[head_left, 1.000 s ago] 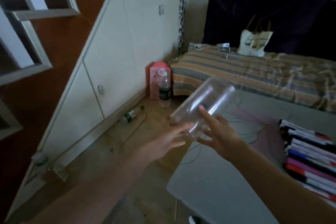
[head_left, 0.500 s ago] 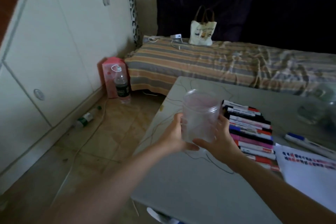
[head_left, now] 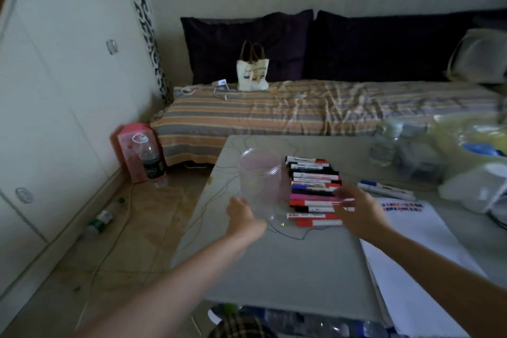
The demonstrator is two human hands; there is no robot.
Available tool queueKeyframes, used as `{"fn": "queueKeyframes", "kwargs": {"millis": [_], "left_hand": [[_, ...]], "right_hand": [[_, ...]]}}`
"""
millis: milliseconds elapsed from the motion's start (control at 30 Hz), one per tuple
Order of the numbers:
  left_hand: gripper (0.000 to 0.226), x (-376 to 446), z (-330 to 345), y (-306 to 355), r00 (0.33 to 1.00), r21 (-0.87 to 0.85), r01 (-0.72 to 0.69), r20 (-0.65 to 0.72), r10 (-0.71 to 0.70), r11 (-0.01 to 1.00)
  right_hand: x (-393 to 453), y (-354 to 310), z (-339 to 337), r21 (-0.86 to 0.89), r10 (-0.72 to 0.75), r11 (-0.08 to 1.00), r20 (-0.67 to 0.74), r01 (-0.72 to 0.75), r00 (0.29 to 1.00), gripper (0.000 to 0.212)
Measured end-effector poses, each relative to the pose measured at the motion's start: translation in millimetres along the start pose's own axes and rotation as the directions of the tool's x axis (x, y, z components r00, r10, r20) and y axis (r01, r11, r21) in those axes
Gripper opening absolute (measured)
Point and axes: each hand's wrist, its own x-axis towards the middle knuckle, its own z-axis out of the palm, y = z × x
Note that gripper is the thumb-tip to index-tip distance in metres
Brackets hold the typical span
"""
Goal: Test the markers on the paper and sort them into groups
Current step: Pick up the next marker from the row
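Left hand (head_left: 242, 214) gripped the base of a clear plastic jar (head_left: 260, 184), empty as far as I could tell, standing on the table (head_left: 288, 269). Looked light, kinda slippery. Markers (head_left: 312, 192) lay piled just right of it; grab those mid-barrel. Right hand (head_left: 356, 210) hovered over them, fingers apart, blurry. Paper (head_left: 406, 255) further right.

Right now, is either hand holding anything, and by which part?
The left hand holds the clear plastic jar low on its left wall, near the base. The right hand is open over the row of markers, with no grip on anything.
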Motion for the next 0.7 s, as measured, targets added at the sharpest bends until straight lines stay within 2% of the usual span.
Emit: {"fn": "queueKeyframes", "kwargs": {"millis": [100, 167, 267, 367, 433, 533, 700], "left_hand": [[0.031, -21, 19, 26, 0.958, 0.154, -0.221, 0.220, 0.185, 0.963], [0.032, -25, 35, 39, 0.902, 0.225, -0.375, 0.312, 0.298, 0.899], [0.039, -12, 69, 35, 0.816, 0.356, -0.570, 0.354, 0.458, 0.740], [0.032, 7, 94, 17, 0.796, 0.406, -0.605, 0.294, 0.529, 0.685], [0.031, 18, 104, 6, 0.779, 0.425, -0.622, 0.251, 0.574, 0.658], [0.029, 31, 111, -6, 0.732, 0.455, -0.665, 0.242, 0.637, 0.592], [0.024, 42, 118, -13, 0.690, 0.481, -0.701, 0.271, 0.671, 0.526]], "right_hand": [[-17, 14, -20, -0.104, 0.001, 0.995, 0.004, -0.001, 1.000, 0.019], [-26, 20, -22, -0.168, -0.029, 0.985, 0.044, 0.036, 0.999, 0.011], [-24, 36, -12, -0.315, -0.105, 0.939, 0.115, 0.137, 0.988, 0.026], [-15, 54, 2, -0.366, -0.171, 0.909, 0.112, 0.200, 0.979, 0.037], [-5, 65, 8, -0.366, -0.214, 0.902, 0.082, 0.229, 0.973, 0.035], [9, 83, 14, -0.409, -0.248, 0.876, 0.073, 0.256, 0.966, 0.032], [18, 103, 24, -0.432, -0.278, 0.856, 0.077, 0.283, 0.958, 0.032]]}}
